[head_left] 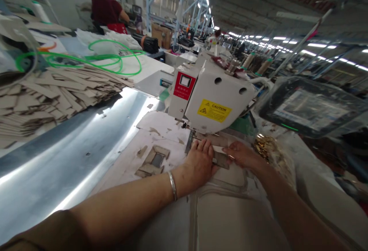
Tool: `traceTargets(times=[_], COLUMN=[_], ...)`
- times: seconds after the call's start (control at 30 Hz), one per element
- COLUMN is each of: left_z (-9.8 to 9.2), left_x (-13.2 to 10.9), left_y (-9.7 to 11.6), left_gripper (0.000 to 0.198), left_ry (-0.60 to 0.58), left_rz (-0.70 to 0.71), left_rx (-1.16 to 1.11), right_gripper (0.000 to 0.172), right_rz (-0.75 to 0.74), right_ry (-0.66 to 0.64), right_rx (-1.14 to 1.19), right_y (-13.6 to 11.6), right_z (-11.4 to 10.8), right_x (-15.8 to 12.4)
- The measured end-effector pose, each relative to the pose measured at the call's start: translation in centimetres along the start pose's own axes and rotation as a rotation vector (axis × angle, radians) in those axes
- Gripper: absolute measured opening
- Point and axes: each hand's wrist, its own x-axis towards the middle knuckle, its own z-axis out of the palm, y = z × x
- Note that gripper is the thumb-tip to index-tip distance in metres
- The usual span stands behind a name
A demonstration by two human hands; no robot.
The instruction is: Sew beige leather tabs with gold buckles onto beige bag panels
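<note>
My left hand point(200, 163), with a bangle at the wrist, lies palm down close to the machine's work area. Its fingers are stretched forward over the edge of a beige flat piece; the thumb is partly hidden. To its right, my right hand point(240, 154) has its fingers closed at the edge of a small grey-beige panel point(220, 160). Under that panel is a larger beige piece with rounded corners point(231, 177). Just beyond both hands stands the white head of a sewing machine point(211, 90). What lies directly beneath my left palm is hidden.
Beige strips point(57, 94) are heaped at left beside a shiny metal plate point(71, 147). A green hose point(120, 57) coils behind them. At right are a wrapped control screen point(310, 105) and a bag of gold-coloured metal pieces point(266, 149). A co-worker point(106, 7) sits far back.
</note>
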Motion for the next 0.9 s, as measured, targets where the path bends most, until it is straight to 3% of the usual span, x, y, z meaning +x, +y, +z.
traceTargets(times=[0.23, 0.37, 0.67, 0.9], left_z=[0.3, 0.2, -0.2, 0.0], left_x=[0.0, -0.1, -0.2, 0.0], left_y=[0.0, 0.0, 0.0, 0.1], left_gripper=[0.065, 0.064, 0.064, 0.064], left_ry=[0.036, 0.043, 0.004, 0.010], left_rz=[0.005, 0.010, 0.016, 0.007], left_rx=[0.013, 0.017, 0.029, 0.029], right_gripper=[0.026, 0.034, 0.036, 0.034], right_rz=[0.068, 0.079, 0.171, 0.147], right_ry=[0.013, -0.065, -0.211, -0.130], right_rx=[0.047, -0.006, 0.110, 0.103], right_y=[0.0, 0.3, 1.1, 1.8], right_z=[-0.4, -1.2, -2.7, -1.8], right_x=[-0.1, 0.2, 1.4, 1.3])
